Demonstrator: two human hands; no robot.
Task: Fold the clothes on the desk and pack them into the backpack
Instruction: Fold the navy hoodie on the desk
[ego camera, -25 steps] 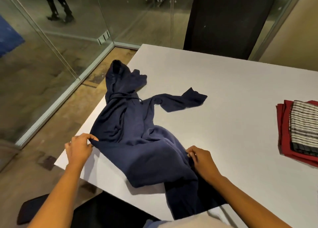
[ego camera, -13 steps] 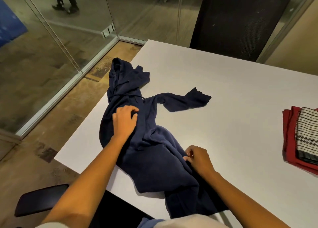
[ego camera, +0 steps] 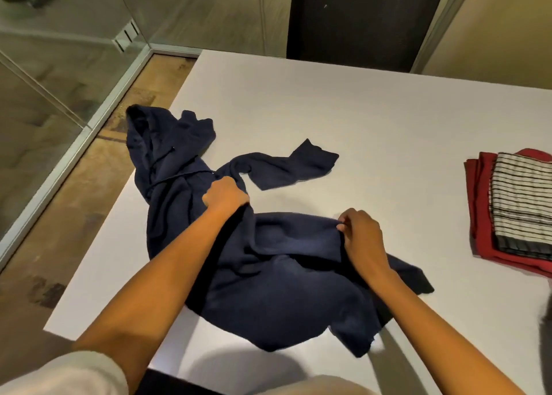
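Since a moment ago, the left hand (ego camera: pixel 224 196) has slid up the blue hoodie (ego camera: pixel 268 275) to the spot where one sleeve starts, and it is shut tight on the cloth there. The right hand (ego camera: pixel 363 241) has moved away to the right and pinches a raised edge of the hoodie between thumb and fingers. Both hands are well apart, with a band of cloth stretched between them.

The hoodie lies on the white counter (ego camera: pixel 373 120), under and around both hands. Its hood sits past the left hand, right at the counter's edge. I think the hood could slip off that edge if the hands pull the wrong way. One sleeve stretches out beyond the left hand and may get bunched up in the fold.

I count one hoodie, and one pile of folded clothes (ego camera: pixel 519 209) far out to the right of the right hand, with a striped piece on top of a red one. No backpack shows.
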